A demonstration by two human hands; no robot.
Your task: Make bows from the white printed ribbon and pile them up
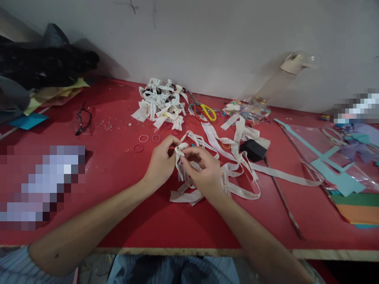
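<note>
My left hand [162, 159] pinches a small knotted loop of white printed ribbon [181, 148] over the middle of the red table. From the right, my right hand [204, 167] grips the same ribbon near the knot, its thumb and forefinger pressed together. Ribbon tails hang below the fingers. Long loose printed ribbons [237, 157] lie tangled just right of my hands. Behind them rests a pile of tied white ribbon pieces [161, 100]. Several pink elastic bands [143, 138] lie left of my hands.
Scissors with red and yellow handles [209, 112] lie near the wall. A black block [254, 150] with a thin rod [284, 201] is on the right, near coloured sheets [358, 213]. Eyeglasses [83, 120] and black bags [44, 65] are on the left.
</note>
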